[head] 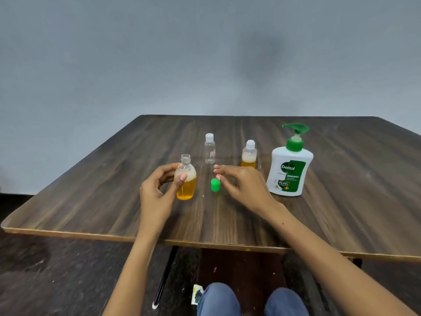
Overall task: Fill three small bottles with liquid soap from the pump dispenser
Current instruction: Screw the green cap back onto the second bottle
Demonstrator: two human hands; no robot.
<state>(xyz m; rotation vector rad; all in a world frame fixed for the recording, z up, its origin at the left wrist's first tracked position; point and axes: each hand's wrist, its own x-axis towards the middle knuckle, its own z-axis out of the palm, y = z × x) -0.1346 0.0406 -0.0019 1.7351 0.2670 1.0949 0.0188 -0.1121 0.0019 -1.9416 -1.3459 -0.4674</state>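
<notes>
Open bottle [186,179] pinched mid-body by left hand [157,190]; likely light, slick, squeezable. Right hand [241,185] empty, fingers loosely extended at green cap [215,185].

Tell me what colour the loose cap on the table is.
Bright green; the loose cap shows clearly in the head view.

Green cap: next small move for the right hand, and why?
Probably pinch the green cap with the right hand and carry it to the open bottle. That bottle, gripped by the left hand, holds orange soap and has a bare neck, and the right fingertips already sit at the cap, which stands on the table.
</notes>
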